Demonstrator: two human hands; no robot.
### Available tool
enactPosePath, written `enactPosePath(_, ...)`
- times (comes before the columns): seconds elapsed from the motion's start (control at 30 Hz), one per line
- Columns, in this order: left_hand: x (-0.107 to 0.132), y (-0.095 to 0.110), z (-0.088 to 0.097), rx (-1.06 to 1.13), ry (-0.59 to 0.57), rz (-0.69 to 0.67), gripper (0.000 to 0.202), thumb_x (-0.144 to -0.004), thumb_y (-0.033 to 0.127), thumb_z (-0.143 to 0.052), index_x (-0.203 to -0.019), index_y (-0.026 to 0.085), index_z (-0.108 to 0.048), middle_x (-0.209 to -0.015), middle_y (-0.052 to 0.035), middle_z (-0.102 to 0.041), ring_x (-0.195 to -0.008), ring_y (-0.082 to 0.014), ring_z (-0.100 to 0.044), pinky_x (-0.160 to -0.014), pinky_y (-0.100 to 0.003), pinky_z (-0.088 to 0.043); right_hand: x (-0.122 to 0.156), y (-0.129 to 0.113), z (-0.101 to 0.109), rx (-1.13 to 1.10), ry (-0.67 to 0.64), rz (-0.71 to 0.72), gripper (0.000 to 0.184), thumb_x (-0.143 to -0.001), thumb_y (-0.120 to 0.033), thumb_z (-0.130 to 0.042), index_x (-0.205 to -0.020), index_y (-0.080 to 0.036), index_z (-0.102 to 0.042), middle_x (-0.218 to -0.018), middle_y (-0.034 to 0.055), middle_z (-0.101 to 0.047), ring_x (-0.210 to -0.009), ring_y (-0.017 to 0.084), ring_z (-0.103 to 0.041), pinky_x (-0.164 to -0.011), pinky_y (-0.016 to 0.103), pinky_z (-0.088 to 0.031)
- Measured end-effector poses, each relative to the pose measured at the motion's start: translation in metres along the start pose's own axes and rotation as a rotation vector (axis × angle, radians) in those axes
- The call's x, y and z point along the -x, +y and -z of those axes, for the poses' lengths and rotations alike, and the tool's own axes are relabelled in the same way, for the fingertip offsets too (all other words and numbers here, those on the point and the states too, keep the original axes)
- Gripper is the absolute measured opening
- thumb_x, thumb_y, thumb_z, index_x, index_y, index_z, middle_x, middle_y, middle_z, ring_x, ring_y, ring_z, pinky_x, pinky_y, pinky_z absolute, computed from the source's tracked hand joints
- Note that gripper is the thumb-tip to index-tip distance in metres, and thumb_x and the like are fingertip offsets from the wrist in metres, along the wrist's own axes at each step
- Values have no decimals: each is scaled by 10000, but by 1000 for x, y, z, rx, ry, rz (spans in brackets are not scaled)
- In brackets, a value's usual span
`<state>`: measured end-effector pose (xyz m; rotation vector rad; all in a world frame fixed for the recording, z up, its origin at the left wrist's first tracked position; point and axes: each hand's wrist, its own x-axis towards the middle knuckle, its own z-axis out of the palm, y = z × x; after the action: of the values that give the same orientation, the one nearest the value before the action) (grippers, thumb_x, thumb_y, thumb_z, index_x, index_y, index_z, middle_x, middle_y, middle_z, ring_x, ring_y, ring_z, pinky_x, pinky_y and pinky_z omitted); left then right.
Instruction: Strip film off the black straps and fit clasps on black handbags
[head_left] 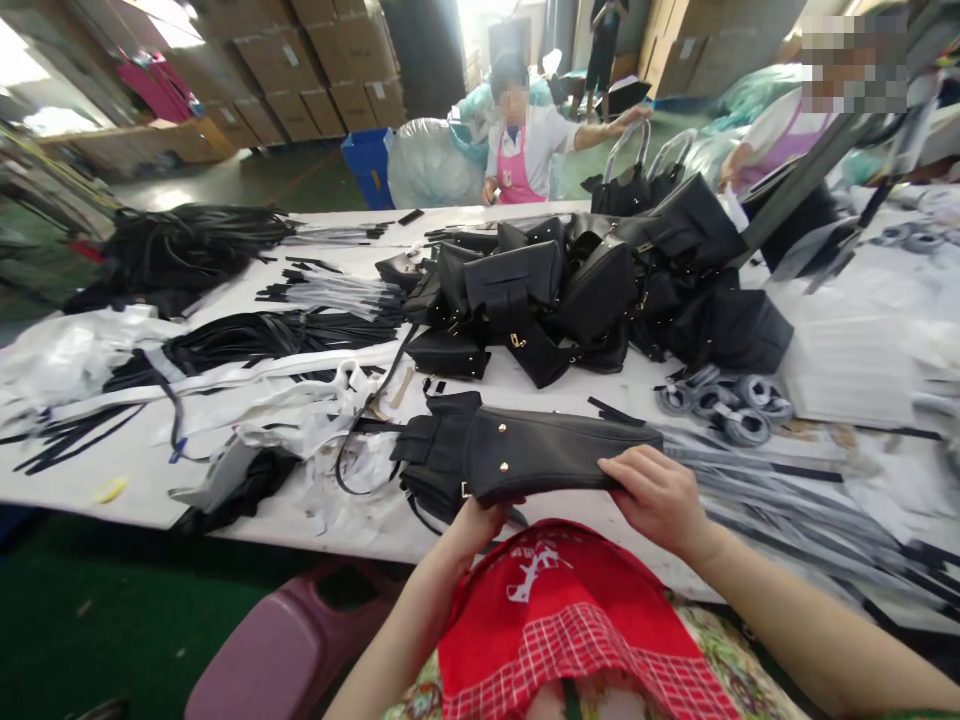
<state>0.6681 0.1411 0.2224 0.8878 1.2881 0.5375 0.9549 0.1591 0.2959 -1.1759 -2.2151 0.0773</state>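
Observation:
A black leather handbag [525, 450] with gold studs lies on its side at the near edge of the white table [135, 460]. My right hand [660, 495] grips its near right edge, fingers curled over the leather. My left hand [480, 520] holds the bag from underneath, its fingers mostly hidden below the bag. A thin black strap [367, 420] trails from the bag's left end.
A heap of black handbags [600, 280] fills the table's middle. Black straps [270, 335], white paper strips [247, 400] and grey tape rolls [720, 400] lie around. A person in a pink apron [525, 145] works across the table. A purple stool [292, 650] stands at the lower left.

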Motion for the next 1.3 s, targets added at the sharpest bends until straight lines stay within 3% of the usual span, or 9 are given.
enactPosePath(0.13, -14, 3, -3, 57, -9, -22, 443, -772, 502, -574, -933, 101, -673, -443, 116, -263, -390, -54, -186, -434, -222, -117, -16, 27, 12, -284, 87, -426, 92, -799, -303, -680, -798, -211, -693, -717, 10, -656, -675, 172, -611, -619, 287, -496)
enactPosePath(0.27, -8, 11, 5, 56, 91, -94, 422, -788, 479, -565, -916, 96, -686, -456, 101, -296, -411, -59, -222, -433, -218, -126, -21, 46, 21, -697, 225, -886, 282, -629, -373, -828, -812, -204, -698, -715, 1, -675, -616, 170, -614, -559, 284, -513)
enactPosePath(0.4, -3, 27, 10, 70, 161, -157, 445, -803, 464, -562, -995, 83, -691, -479, 92, -320, -428, -61, -255, -432, -215, -140, -26, 51, 28, -954, 419, -1134, 425, -495, -271, -881, -891, -221, -734, -866, 39, -738, -672, 195, -675, -621, 320, -581)
enactPosePath(0.53, -2, 50, 6, 181, 122, -215, 500, -790, 424, -591, -1131, 63, -649, -504, 102, -314, -433, -51, -234, -437, -213, -138, -25, 58, 34, -985, 438, -1235, 414, -516, -239, -832, -921, -272, -754, -980, 72, -750, -692, 238, -706, -630, 371, -609)
enactPosePath(0.67, -1, 75, -4, 347, 16, -325, 486, -773, 389, -628, -1137, 66, -622, -521, 106, -317, -436, -43, -221, -435, -213, -125, -15, 68, 35, -995, 363, -1304, 339, -596, -265, -787, -933, -293, -758, -1077, 111, -733, -775, 295, -726, -688, 431, -622)
enactPosePath(0.9, 15, 108, -16, 439, -95, -522, 481, -774, 336, -661, -1170, 73, -586, -501, 113, -318, -416, -40, -239, -432, -212, -135, -6, 70, 33, -1109, 297, -1453, 329, -640, -267, -771, -961, -333, -750, -1136, 96, -720, -851, 308, -729, -710, 414, -619)
enactPosePath(1.07, 22, 114, -21, 373, -48, -495, 408, -789, 375, -655, -1079, 92, -604, -524, 97, -370, -436, -40, -273, -440, -210, -177, -4, 68, 31, -1155, 248, -1473, 239, -651, -301, -786, -886, -326, -744, -1082, 104, -738, -870, 340, -725, -667, 429, -624)
enactPosePath(1.2, 19, 113, -23, 300, -18, -531, 386, -796, 421, -670, -999, 99, -607, -538, 91, -377, -450, -40, -278, -447, -210, -199, -3, 65, 30, -1191, 208, -1530, 239, -688, -333, -777, -920, -290, -739, -1059, 123, -742, -860, 373, -722, -655, 478, -632)
enactPosePath(1.3, 19, 114, -20, 236, 10, -564, 392, -866, 496, -576, -932, 110, -595, -521, 92, -349, -442, -46, -272, -440, -208, -221, -3, 63, 28, -1205, 226, -1536, 261, -697, -303, -766, -954, -269, -730, -1053, 124, -744, -829, 356, -729, -646, 452, -640)
